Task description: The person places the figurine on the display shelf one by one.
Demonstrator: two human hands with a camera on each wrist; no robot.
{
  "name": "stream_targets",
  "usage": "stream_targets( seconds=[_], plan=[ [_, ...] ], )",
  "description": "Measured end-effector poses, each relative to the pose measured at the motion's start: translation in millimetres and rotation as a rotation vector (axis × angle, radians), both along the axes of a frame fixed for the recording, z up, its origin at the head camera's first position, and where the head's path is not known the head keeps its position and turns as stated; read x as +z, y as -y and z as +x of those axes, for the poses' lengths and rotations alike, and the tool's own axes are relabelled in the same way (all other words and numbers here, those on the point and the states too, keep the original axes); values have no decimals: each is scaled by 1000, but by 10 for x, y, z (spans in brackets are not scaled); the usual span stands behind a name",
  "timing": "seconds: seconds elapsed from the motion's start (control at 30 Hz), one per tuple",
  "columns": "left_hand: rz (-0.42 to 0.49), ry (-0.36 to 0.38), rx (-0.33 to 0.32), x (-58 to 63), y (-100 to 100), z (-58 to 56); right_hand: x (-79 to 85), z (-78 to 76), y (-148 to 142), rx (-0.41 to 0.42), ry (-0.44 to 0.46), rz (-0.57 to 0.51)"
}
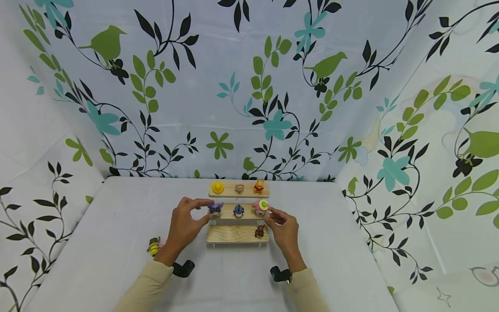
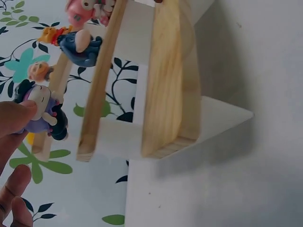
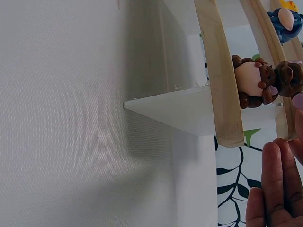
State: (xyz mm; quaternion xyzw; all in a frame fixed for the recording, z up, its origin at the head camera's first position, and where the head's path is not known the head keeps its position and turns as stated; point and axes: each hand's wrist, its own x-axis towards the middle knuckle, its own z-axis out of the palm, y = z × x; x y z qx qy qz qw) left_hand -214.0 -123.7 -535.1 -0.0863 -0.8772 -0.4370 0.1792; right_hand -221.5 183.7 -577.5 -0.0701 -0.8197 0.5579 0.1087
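A small purple figurine point(image 1: 215, 209) is at the left end of the middle shelf point(image 1: 230, 218). My left hand point(image 1: 186, 225) pinches it between thumb and index finger, and the thumb shows against it in the left wrist view. At the same shelf's right end, my right hand point(image 1: 284, 229) holds a pink figurine point(image 1: 261, 207) with a green and yellow round top, by thumb and fingertips. A blue donkey figurine point(image 1: 238, 211) stands between the two. In the right wrist view the right fingers point(image 3: 272, 175) extend beside the shelf.
On the top shelf point(image 1: 228, 193) are a yellow duck-like figurine point(image 1: 218, 187), a light brown one point(image 1: 239, 188) and a red-shirted yellow bear point(image 1: 259, 187). A brown figurine point(image 1: 259, 231) sits on the bottom shelf point(image 1: 230, 235). Near the left wrist lies a yellow-and-brown striped figurine point(image 1: 153, 246).
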Motion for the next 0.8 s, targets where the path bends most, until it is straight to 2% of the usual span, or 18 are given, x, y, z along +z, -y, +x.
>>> stream_targets(
  seconds=[0.27, 0.4, 0.8],
  plan=[
    [-61, -50, 16, -178, -46, -15, 3, -1, 6, 5, -2, -3],
    [-64, -60, 25, -178, -44, -11, -1, -4, 5, 6, -6, 16],
    [-80, -24, 55, -161, -59, -19, -14, -12, 8, 0, 7, 25]
  ],
)
